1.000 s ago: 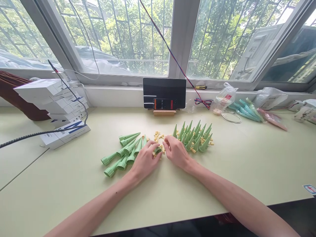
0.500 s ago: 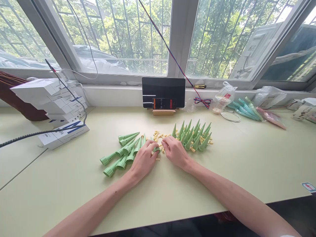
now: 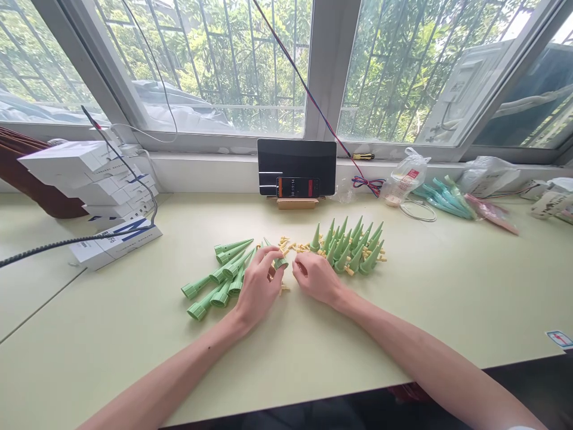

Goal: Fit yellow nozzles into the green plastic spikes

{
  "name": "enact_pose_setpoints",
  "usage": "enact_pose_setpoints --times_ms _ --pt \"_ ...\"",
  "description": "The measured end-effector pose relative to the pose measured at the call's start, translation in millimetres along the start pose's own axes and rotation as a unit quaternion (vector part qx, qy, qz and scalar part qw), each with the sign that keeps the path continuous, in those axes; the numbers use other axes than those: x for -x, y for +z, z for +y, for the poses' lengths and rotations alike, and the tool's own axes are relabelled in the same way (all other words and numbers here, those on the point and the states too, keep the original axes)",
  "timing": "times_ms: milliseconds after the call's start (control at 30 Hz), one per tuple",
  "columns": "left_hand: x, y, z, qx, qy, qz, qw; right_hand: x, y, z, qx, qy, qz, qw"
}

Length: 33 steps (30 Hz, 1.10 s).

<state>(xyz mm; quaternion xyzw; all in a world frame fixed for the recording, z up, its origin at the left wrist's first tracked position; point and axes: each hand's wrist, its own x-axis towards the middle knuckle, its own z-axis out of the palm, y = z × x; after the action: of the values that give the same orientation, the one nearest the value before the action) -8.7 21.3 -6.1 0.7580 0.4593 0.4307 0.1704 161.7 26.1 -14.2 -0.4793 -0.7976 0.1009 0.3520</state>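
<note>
My left hand (image 3: 259, 285) is closed around a green watering spike (image 3: 281, 263), its round open end facing me and to the right. My right hand (image 3: 319, 278) has its fingers curled together just right of that spike, apart from it. Whatever sits in those right fingers is hidden. Left of my left hand lie several loose green spikes (image 3: 199, 309), wide ends towards me. Beyond my right hand, several green spikes (image 3: 357, 239) stand upright in a cluster, with small yellow valves sticking out of some. More small yellow valves (image 3: 283, 241) are scattered between the two groups.
A phone (image 3: 298, 187) showing a timer leans on a black screen (image 3: 296, 160) at the back. White boxes (image 3: 114, 239) are stacked at left, crossed by a dark cable (image 3: 67, 243). Plastic bags (image 3: 407, 179) and a coiled white cable (image 3: 418, 212) lie at back right.
My left hand has tilted the spike, turning its open end up towards me. The right hand has drawn slightly down, fingers more tightly curled.
</note>
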Motion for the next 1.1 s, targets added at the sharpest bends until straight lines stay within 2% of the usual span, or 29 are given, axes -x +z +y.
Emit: enact_pose_setpoints --times_ms 233,467,733,933,1100 --pt "-0.3 -0.3 4.9 0.050 -0.020 0.016 0.998 0.8 0.9 -0.3 -0.003 -0.015 -0.020 1.000" --pt "-1.3 -0.6 6.6 0.056 -0.029 0.025 0.998 0.6 0.7 0.4 0.003 -0.020 -0.019 1.000" --pt "1.4 1.3 2.6 0.104 -0.038 -0.001 0.994 0.8 0.2 0.9 -0.025 -0.020 0.003 0.999" --pt "0.2 0.8 5.5 0.105 -0.014 -0.008 0.994 0.8 0.0 0.7 -0.015 -0.029 0.000 0.999" --pt "-0.4 1.8 3.1 0.117 -0.025 -0.010 0.993 1.2 1.3 1.2 -0.002 -0.031 -0.009 0.999"
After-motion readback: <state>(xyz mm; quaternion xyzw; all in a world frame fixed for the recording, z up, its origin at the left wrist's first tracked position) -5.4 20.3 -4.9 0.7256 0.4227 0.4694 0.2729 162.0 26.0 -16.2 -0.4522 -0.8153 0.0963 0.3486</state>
